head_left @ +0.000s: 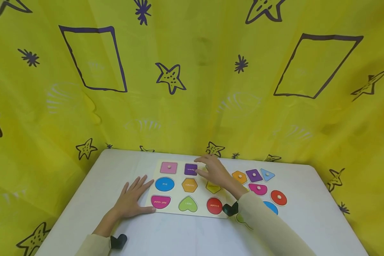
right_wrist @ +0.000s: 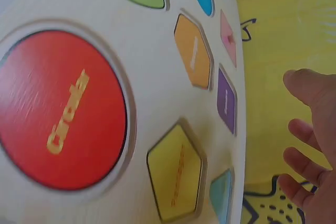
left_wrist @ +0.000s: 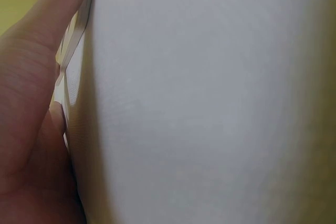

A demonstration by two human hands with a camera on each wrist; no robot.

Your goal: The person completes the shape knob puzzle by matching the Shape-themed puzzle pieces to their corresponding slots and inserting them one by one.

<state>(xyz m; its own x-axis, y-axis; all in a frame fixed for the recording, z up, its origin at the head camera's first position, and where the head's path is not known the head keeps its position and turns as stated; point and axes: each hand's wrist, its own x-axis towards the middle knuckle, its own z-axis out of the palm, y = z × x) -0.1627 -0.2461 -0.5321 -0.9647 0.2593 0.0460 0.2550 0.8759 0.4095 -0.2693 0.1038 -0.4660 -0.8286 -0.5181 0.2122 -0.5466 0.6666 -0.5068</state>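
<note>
A pale shape-puzzle board [head_left: 176, 205] lies on the table. Its upper-left recess holds a pink rectangle piece [head_left: 168, 167] with a knob; other recesses show coloured, labelled bottoms, such as the purple square recess [head_left: 191, 170] and red circle recess [right_wrist: 63, 108]. My left hand [head_left: 131, 201] lies spread at the board's left edge, thumb against the corner; the left wrist view shows only part of this hand [left_wrist: 26, 93]. Above the upper right of the board hovers my right hand [head_left: 216, 172], fingers loosely bent with nothing between them. It partly hides the triangle and pentagon recesses.
Loose knobbed pieces lie right of the board: an orange hexagon [head_left: 239, 177], purple square [head_left: 254, 175], light blue triangle [head_left: 267, 174], magenta half round [head_left: 257, 189] and red circle [head_left: 278, 197]. My right sleeve partly covers a blue piece [head_left: 271, 207] and a green one. A yellow curtain [head_left: 192, 117] hangs behind.
</note>
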